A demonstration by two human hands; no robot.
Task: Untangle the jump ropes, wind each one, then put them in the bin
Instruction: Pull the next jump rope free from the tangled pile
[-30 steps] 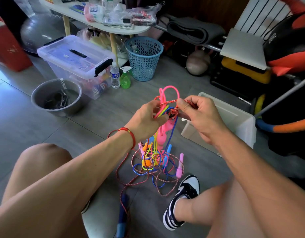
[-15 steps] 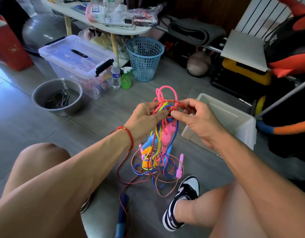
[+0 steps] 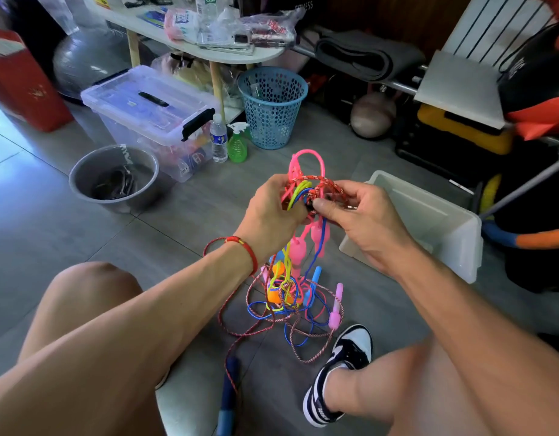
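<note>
Tangled jump ropes [image 3: 298, 269]: pink, yellow, blue, red-white braided cords knotted together; top of knot held in air above grey floor tiles [image 3: 51, 234], handles and loose loops trailing on floor between shoes. Left hand [image 3: 271, 212]: fingers curled round knot from left, gripping cords. Right hand [image 3: 356, 215]: thumb and fingers pinching braided red cord at knot. White bin [image 3: 445, 228]: on floor, just right of hands, open. Metal bowl [image 3: 114, 177]: floor, left.
</note>
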